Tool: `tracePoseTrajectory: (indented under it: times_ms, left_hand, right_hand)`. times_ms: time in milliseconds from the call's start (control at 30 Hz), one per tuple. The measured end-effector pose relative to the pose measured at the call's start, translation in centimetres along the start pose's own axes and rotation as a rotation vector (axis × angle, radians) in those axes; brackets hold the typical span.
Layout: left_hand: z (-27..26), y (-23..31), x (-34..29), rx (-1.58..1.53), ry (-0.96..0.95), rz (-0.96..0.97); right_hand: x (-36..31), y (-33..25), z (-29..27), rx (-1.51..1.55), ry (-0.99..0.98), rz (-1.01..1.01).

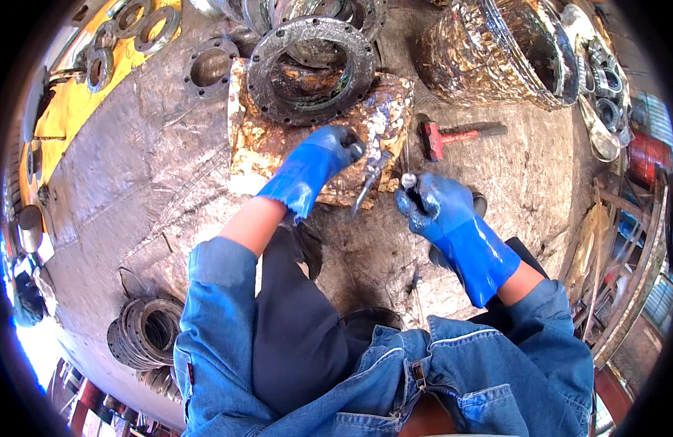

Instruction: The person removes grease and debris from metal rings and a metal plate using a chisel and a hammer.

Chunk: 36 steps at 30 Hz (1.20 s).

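Both my hands wear blue rubber gloves. My left hand is closed, its fingers curled over the near part of an oily, brown-stained sheet; whatever it may hold is hidden. My right hand is wrapped round a metal piece with a rounded shiny end, just off the sheet's right corner. Between the hands a slim dark tool lies slanted at the sheet's near edge. A large greasy ring flange with bolt holes rests on the far part of the sheet, beyond my left hand.
A red-headed hammer lies right of the sheet. Behind it stands a big drum-like container smeared brown. A smaller flange sits at the far left, and stacked rings are at the near left. More rings lie on a yellow surface.
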<state>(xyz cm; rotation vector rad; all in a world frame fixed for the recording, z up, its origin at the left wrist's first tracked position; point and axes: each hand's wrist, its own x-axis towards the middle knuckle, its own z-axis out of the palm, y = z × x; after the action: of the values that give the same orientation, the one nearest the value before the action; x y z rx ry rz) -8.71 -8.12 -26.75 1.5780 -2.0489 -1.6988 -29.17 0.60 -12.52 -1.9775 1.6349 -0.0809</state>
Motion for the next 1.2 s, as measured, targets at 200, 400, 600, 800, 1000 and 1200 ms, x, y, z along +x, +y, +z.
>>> tracePoseTrajectory:
  times_ms: [200,400,600,800,1000,1200]
  left_hand:
    - [-7.6,3.9,1.1,0.29,0.674,0.203]
    - [-14.9,10.2,5.8,0.945,0.714,0.161]
    - [-14.5,14.3,12.0,1.026,0.289,-0.205]
    - [-13.4,14.5,13.8,1.19,0.253,-0.194]
    - [-15.0,13.0,8.5,1.124,0.342,-0.281]
    - [-13.1,9.7,4.3,1.111,0.662,0.086]
  right_hand:
    - [1.5,3.3,3.1,0.227,0.273,0.05]
    - [1.6,7.7,13.2,0.71,0.309,0.194]
    - [2.7,6.6,12.1,1.599,0.329,0.733]
    - [3.1,9.4,13.4,0.445,0.284,0.348]
    - [5.7,8.8,14.3,0.494,0.227,0.301]
    - [7.1,14.5,18.5,0.999,0.09,0.334]
